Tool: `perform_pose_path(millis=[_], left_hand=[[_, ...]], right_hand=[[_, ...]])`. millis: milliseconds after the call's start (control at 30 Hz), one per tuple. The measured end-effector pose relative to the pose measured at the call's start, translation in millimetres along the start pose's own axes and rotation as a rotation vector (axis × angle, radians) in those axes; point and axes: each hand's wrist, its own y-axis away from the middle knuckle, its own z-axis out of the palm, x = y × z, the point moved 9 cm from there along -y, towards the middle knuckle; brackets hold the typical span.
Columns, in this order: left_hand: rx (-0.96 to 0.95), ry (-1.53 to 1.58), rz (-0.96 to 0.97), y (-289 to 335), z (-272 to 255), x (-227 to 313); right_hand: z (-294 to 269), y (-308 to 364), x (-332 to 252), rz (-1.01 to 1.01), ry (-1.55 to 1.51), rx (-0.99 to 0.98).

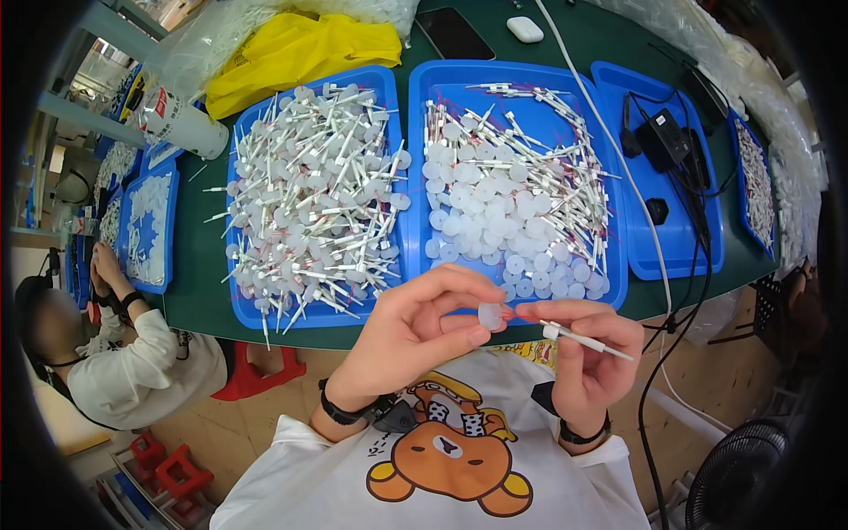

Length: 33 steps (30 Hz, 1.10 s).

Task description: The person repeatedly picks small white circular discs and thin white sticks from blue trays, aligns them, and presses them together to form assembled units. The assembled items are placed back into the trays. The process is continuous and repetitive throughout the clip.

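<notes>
the left hand [424, 322] pinches a translucent white disc [489, 317] between thumb and fingertips, and the right hand [587, 353] grips a white plastic stem [587, 340] with its slim end pointing away to the right. both pieces are in the air by the bench's near edge, just off the near edge of the middle blue tray [449, 93]. fine red wires [508, 313] show between the disc and the right fingertips; whether they join disc and stem is too small to tell.

the likeliest slip, i judge, is the disc: it looks smooth and shows little surface to pinch, and a drop here could miss the bench [199, 287] and land on the lap or floor. pulling the hands apart could strain the wires if they are attached.

the left blue tray [385, 81] is heaped with wired stem pieces [309, 203], some jutting past its left edge and near left corner, so a brushing sleeve could sweep a few off. along the middle tray's right edge runs a white cable [609, 132]; a wide swing of the right arm might snag it.
</notes>
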Motion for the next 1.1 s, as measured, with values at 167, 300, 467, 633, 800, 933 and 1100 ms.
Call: perform_pose_path(millis=[167,300,467,633,800,933,1100], left_hand=[[0.056,0.042,-0.039,2,0,0],[-0.011,0.061,-0.012,1,0,0],[-0.001,0.050,0.004,0,-2,-3],[-0.049,0.097,-0.015,-2,3,-3],[-0.034,0.005,0.014,-2,3,-2],[-0.017,-0.053,0.022,-1,1,0],[-0.037,-0.127,0.063,-1,2,2]], right_hand=[[0,0,1,-0.020,-0.089,0.034],[1,3,1,-0.018,-0.099,-0.013],[2,5,3,0.016,-0.105,-0.029],[-1,1,6,0.016,0.003,0.036],[-2,-8,-3,-0.034,0.310,-0.002],[-1,-13,-8,-0.035,0.372,-0.084],[-2,-16,-11,-0.012,0.393,-0.134]])
